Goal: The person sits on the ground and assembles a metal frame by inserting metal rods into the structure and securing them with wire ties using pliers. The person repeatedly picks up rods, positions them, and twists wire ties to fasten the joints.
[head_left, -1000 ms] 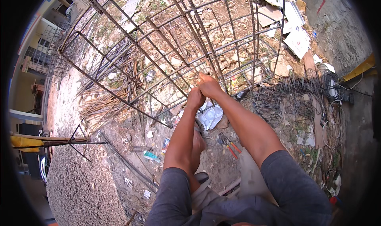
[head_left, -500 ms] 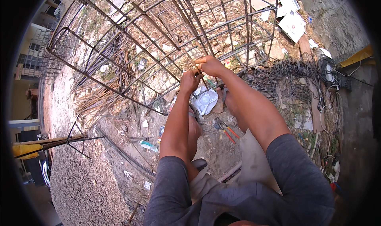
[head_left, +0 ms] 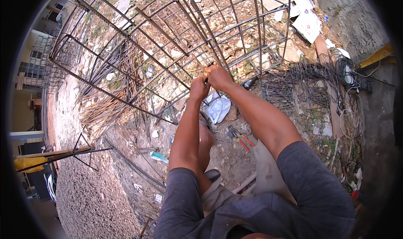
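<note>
My left hand [head_left: 199,89] and my right hand [head_left: 219,77] are close together at the near side of a rebar cage [head_left: 128,102], both closed in fists. A thin brownish steel bar [head_left: 196,61] slants down from the cage into my right hand's grip. My fingers hide what the left hand holds. Just below the hands lies a crumpled white plastic sheet [head_left: 218,108]. Pliers with red handles [head_left: 247,141] rest on the dirt nearer to me.
Loose rebar rods [head_left: 111,77] lie in a heap beyond and left of the cage. Cut bars and wire [head_left: 289,83] pile up at the right. Boards and a white sheet [head_left: 308,27] lie at the far right. Gravel [head_left: 96,197] covers the near left, where a teal-and-white packet [head_left: 158,156] lies.
Both hands have shifted slightly down and left, and the right hand has turned, its extended finger now curled in. The view has moved a little. The pliers lie where they were.
</note>
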